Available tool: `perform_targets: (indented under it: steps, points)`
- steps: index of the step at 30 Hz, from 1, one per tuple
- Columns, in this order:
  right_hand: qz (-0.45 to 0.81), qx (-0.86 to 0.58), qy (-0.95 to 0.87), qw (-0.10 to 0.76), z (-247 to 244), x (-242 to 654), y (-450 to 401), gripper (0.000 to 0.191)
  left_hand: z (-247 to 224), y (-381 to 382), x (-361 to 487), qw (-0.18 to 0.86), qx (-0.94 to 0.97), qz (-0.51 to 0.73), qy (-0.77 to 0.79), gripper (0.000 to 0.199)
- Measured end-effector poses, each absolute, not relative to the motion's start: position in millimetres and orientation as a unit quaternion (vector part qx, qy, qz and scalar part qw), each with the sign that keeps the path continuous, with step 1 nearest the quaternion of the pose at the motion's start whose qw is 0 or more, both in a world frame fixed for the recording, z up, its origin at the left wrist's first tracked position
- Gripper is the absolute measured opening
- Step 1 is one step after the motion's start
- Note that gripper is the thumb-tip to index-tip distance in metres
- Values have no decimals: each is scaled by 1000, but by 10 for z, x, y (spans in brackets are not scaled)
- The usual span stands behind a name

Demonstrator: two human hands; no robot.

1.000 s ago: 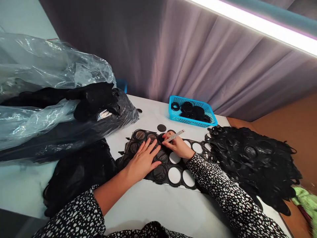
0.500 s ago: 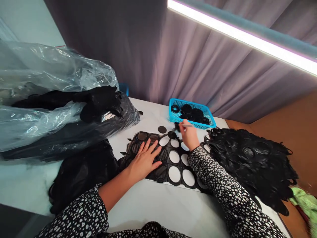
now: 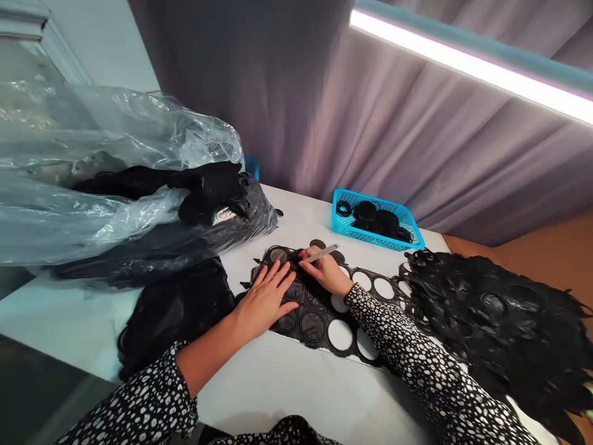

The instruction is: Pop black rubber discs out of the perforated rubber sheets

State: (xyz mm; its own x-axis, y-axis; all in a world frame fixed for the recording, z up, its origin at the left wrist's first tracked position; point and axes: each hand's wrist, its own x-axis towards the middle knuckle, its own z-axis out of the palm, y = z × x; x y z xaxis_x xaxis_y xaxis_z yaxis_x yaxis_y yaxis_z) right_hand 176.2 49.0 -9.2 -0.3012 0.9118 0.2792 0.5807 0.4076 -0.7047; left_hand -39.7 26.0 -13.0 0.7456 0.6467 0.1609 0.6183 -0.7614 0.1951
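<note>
A black sheet (image 3: 312, 326) with rows of round cut-outs lies on the white table (image 3: 287, 383); several circles show white, others are still filled with black. My left hand (image 3: 262, 303) rests flat on its left part, fingers spread. My right hand (image 3: 324, 269) is closed round a thin metal tool (image 3: 327, 251) with a pale, flat end, over the sheet's upper edge. What its fingertips touch is too dark to make out. Two loose black discs (image 3: 317, 245) lie just behind the right hand.
A blue basket (image 3: 377, 241) of black rings and discs stands at the back. Black scraps (image 3: 500, 321) are heaped on the right. Clear plastic bags (image 3: 185, 139) with black material and a black pile (image 3: 176, 312) lie on the left.
My right hand has moved left and down, from near the basket to the sheet's upper edge beside my left hand. The whole view has shifted slightly, while my left hand stays on the sheet.
</note>
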Motion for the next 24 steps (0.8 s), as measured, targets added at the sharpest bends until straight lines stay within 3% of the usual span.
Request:
perform_targets:
  steps: [5, 12, 20, 24]
  points:
    - [315, -481, -736, 357, -137, 1803, 509, 16, -114, 262, -412, 77, 930, 101, 344, 59]
    - [321, -485, -729, 361, -153, 1806, 504, 12, -99, 258, -410, 79, 931, 101, 342, 58]
    - [112, -506, -812, 267, -187, 1651, 390, 12, -152, 252, -421, 86, 922, 112, 359, 62]
    - [34, -614, -741, 268, -80, 1926, 633, 15, -176, 242, -418, 80, 919, 122, 367, 64]
